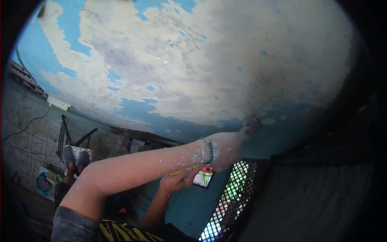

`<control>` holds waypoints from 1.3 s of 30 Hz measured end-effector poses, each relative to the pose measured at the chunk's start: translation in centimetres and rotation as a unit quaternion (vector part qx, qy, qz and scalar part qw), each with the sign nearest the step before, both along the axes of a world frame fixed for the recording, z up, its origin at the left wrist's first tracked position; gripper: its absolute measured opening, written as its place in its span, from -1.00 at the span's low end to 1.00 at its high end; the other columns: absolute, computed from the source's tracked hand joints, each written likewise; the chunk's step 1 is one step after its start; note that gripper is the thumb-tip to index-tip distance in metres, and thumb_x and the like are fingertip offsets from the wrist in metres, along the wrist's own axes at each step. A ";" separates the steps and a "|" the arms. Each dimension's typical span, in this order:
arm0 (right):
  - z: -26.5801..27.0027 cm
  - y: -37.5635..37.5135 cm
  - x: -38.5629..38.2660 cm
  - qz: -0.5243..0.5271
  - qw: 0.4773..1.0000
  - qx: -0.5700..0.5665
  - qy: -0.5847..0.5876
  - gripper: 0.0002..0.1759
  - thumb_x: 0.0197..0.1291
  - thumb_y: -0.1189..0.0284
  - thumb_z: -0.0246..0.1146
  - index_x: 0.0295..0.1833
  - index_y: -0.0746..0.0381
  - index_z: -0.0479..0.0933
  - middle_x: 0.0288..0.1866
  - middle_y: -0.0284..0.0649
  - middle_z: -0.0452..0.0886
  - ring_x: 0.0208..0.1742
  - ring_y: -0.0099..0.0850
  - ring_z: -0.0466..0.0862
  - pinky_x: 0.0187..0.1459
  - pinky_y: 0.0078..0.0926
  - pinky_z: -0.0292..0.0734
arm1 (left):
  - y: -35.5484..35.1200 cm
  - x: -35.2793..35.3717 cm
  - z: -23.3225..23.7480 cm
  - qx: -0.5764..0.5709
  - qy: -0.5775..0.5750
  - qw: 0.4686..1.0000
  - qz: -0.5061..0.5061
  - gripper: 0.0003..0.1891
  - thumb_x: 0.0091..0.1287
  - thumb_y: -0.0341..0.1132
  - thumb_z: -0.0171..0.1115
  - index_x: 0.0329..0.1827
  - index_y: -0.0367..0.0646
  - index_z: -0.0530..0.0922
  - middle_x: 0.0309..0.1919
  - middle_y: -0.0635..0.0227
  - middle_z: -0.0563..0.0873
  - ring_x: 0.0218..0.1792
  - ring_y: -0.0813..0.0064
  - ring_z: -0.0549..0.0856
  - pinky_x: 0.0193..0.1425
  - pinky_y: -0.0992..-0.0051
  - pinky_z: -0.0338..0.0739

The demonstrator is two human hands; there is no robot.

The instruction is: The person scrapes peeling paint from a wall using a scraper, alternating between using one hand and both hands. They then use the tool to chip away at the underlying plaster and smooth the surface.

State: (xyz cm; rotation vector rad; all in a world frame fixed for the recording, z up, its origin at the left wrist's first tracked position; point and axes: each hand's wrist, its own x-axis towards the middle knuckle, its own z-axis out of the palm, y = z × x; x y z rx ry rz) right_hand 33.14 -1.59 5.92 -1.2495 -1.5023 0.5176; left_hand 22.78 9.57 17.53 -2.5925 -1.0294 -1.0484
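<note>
My left arm stretches across the view to a wall with peeling paint (181, 72). My left hand (225, 149), smeared by motion, is closed at the wall on a dark grey tool (252, 124) that looks like a scraper; its blade is too blurred to make out. A dark band (209, 151) circles the left wrist, and pale blue paint flakes cling to the skin there. Just below that wrist, my right hand (177, 181) is closed around a thin yellow handle (177, 172). The far end of this handle is hidden behind the left wrist.
My feet in grey shoes (76, 156) stand on a pale, spattered platform at the left, above a cracked tiled floor (28, 117). A dark metal frame (66, 133) is beside it. A lattice panel (229, 197) and a small bright picture or screen (202, 177) lie beyond my hands.
</note>
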 end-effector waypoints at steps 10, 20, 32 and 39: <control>-4.5 -1.0 1.7 0.019 0.999 -0.036 0.012 -0.35 0.58 0.34 0.01 0.60 0.50 0.13 -0.51 -0.31 0.44 -0.59 -0.61 0.38 -0.63 -0.60 0.29 | 0.4 0.4 -5.6 0.010 -0.062 0.998 -0.020 -0.82 0.03 -0.07 0.30 -0.57 0.10 0.73 -0.57 0.47 0.74 -0.42 0.47 0.68 0.30 0.37 0.32; -4.2 -1.2 3.0 0.043 0.996 -0.075 0.023 -0.33 0.56 0.32 0.01 0.66 0.36 0.10 -0.26 -0.17 0.57 -0.53 -0.57 0.43 -0.65 -0.61 0.29 | 0.0 1.2 -6.5 -0.011 -0.094 0.996 -0.004 -0.85 -0.09 -0.10 0.29 -0.69 0.13 0.66 -0.70 0.46 0.66 -0.52 0.45 0.57 0.14 0.38 0.33; -0.7 2.6 1.5 0.043 0.996 0.038 0.072 -0.29 0.57 0.23 -0.01 0.65 0.41 0.09 0.55 0.13 0.34 0.44 -0.18 0.47 0.42 -0.19 0.38 | 0.4 -0.1 2.2 0.066 0.061 0.995 0.041 -0.91 0.14 -0.07 0.39 -0.40 0.24 0.76 -0.48 0.65 0.77 -0.19 0.58 0.71 0.26 0.40 0.36; -2.1 -0.9 1.0 0.006 0.997 -0.083 -0.004 -0.29 0.57 0.24 -0.02 0.64 0.45 0.09 0.40 0.20 0.47 0.24 -0.21 0.62 0.21 -0.27 0.55 | 0.1 0.5 -3.6 -0.032 0.038 0.999 0.019 -0.89 0.10 -0.07 0.37 -0.52 0.24 0.74 -0.54 0.67 0.74 -0.31 0.60 0.69 0.23 0.36 0.34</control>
